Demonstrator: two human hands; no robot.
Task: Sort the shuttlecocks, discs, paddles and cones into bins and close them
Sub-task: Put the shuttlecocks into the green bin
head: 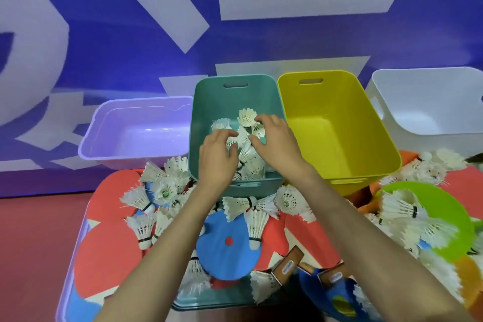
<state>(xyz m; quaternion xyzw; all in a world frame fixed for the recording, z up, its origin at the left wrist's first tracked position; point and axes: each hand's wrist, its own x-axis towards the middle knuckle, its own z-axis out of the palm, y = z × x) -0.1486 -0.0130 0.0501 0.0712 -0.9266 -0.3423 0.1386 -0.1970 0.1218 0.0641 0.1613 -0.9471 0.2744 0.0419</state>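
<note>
Red floor (31,230) met a blue wall (104,47) with white shapes. Both hands hung inside the teal bin (209,112) — left hand (218,157) and right hand (275,142) curled over the shuttlecocks (247,116) heaped there, grip impossible to tell. Just right of the right hand stood a yellow bin (366,117); left of the left hand, a lilac bin (104,123). Beneath the wrists, loose shuttlecocks (254,227), a blue disc (224,256) and red paddles (109,261) crowded a tray (68,282).

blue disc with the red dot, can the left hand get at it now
Probably yes: the blue disc lies mostly uncovered just below the left hand, a shuttlecock resting on its edge.
</note>
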